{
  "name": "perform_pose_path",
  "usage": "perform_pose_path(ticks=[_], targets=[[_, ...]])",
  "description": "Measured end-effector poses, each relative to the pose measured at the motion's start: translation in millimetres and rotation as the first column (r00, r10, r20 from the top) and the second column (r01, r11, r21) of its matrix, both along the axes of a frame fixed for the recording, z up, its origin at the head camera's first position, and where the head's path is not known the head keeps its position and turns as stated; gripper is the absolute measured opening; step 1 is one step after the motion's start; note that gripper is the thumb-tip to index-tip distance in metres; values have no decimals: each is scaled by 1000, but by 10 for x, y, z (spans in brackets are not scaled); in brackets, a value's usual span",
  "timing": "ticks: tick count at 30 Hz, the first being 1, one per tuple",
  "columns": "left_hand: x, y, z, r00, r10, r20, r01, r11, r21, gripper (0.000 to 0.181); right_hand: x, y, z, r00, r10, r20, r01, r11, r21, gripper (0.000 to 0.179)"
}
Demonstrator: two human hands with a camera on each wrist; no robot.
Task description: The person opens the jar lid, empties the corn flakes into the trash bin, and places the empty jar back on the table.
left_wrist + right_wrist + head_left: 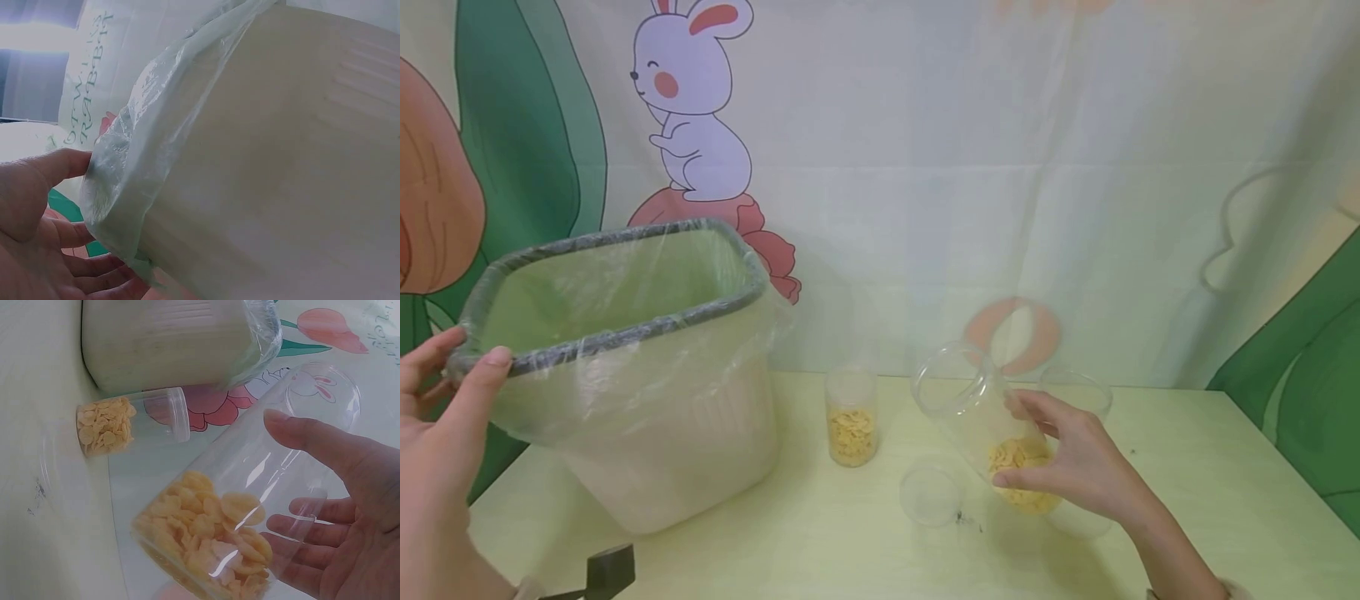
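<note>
Left hand (441, 450) pinches the lined waste bin's rim (625, 336), right hand (1086, 467) clasps the tilted clear jar (973, 425), and a firm, mouth-up hold best guards those yellow flakes (1018, 460)!

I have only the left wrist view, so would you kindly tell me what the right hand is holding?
Observer: In the head view, the right hand holds a clear jar.
Operator: Thank you; would you tell me whether anything is inside it?
Observer: Yes, the right wrist view shows yellow flakes gathered in its lower end.
Operator: Does anything stand between that jar and the bin, if I may ask?
Observer: Yes, the head view shows a second jar standing upright between them.
</note>
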State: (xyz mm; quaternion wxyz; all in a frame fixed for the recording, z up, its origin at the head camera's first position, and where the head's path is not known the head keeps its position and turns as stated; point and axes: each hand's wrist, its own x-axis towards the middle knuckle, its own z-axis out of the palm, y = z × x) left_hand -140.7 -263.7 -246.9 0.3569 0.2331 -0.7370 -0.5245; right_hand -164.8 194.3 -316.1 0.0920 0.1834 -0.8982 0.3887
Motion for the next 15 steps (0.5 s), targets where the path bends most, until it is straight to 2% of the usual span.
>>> perform_pose_path(ticks=[4,10,15], targets=[[-8,-46,-25,1000,-13,-11,13,1000,-14,45,-2,-6,-1,1000,3,-1,-3,1000,-3,80],[3,-48,-4,999,-41,-19,41,999,32,45,-11,-18,-15,1000,9,-2,-9,1000,-6,80],[7,-33,-2,999,-47,-21,48,999,23,45,-30,-37,-24,1000,16,-9,-16,1000,-4,82]])
